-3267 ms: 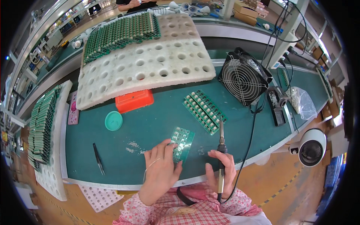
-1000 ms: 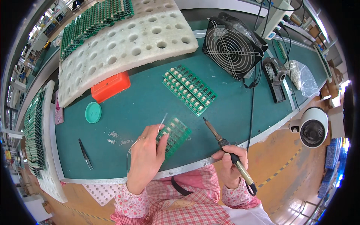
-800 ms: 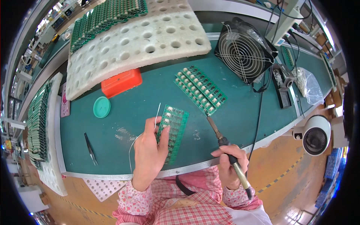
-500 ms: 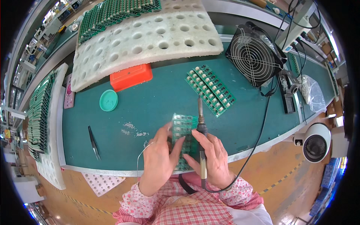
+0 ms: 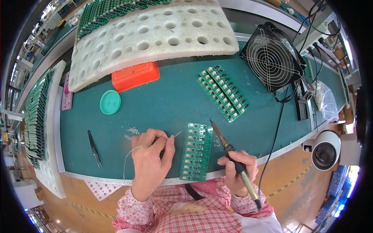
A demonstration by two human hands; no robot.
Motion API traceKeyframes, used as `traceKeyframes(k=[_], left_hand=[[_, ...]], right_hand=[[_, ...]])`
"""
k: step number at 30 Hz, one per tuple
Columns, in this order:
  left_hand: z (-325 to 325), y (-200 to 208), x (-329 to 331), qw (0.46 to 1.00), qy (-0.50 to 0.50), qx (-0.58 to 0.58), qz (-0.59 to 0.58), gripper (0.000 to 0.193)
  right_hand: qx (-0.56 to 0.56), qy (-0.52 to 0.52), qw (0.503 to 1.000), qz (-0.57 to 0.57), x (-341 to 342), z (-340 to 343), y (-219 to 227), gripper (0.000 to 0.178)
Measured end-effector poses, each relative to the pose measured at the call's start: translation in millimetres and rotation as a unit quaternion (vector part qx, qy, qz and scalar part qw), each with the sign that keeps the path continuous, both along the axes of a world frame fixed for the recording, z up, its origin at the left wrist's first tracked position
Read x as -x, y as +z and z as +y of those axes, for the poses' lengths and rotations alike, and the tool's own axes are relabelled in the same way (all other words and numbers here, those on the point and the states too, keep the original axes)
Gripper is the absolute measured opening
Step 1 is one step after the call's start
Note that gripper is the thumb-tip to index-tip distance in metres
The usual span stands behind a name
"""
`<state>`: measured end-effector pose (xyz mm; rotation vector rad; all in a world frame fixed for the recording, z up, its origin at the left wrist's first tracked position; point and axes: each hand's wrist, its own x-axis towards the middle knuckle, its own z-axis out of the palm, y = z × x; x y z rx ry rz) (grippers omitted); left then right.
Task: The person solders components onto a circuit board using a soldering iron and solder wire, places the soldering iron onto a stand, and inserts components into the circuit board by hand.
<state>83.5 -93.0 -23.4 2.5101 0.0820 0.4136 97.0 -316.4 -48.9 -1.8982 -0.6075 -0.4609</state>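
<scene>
A green circuit board panel (image 5: 195,153) with rows of small white parts lies on the mat in front of me, between my hands. Pinched in my left hand (image 5: 149,153) is a thin solder wire (image 5: 127,157), its short end poking out toward the board. My right hand (image 5: 241,169) grips a soldering iron (image 5: 232,149), whose tip points up and left, just off the board's upper right corner. Neither hand touches the board. Farther back, two more circuit boards (image 5: 223,93) lie side by side at a slant.
A black fan (image 5: 272,56) stands back right beside an iron holder (image 5: 301,101). White foam (image 5: 143,37) holds many boards behind an orange box (image 5: 136,76). To the left lie a turquoise lid (image 5: 110,102), tweezers (image 5: 94,148) and white bits (image 5: 132,131). A foam rack (image 5: 50,155) edges the left.
Both hands have let go of the board and moved apart, so it now lies flat on the mat. The iron has swung from upright to slanted, and the solder wire's end now shows.
</scene>
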Motion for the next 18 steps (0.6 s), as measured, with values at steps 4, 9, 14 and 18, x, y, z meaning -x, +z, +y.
traceKeyframes(k=[4,9,14,18], left_hand=[[-4.0,-7.7,-12.1,0.999,-0.035,0.022,-0.024,0.011],[-6.2,-18.1,-20.4,0.995,-0.074,0.060,-0.032,0.008],[-5.7,-20.9,-22.9,0.994,-0.080,0.069,-0.028,0.009],[-3.9,-23.5,-23.3,0.993,-0.088,0.067,-0.030,0.009]], right_hand=[[-0.035,-0.001,0.998,0.044,-2.7,-1.5,-0.2,0.020],[-0.010,0.018,0.998,0.052,-13.4,7.1,6.5,0.011],[0.013,0.034,0.997,0.061,-19.0,11.5,8.4,0.009],[0.024,0.036,0.997,0.067,-19.9,13.7,8.3,0.007]])
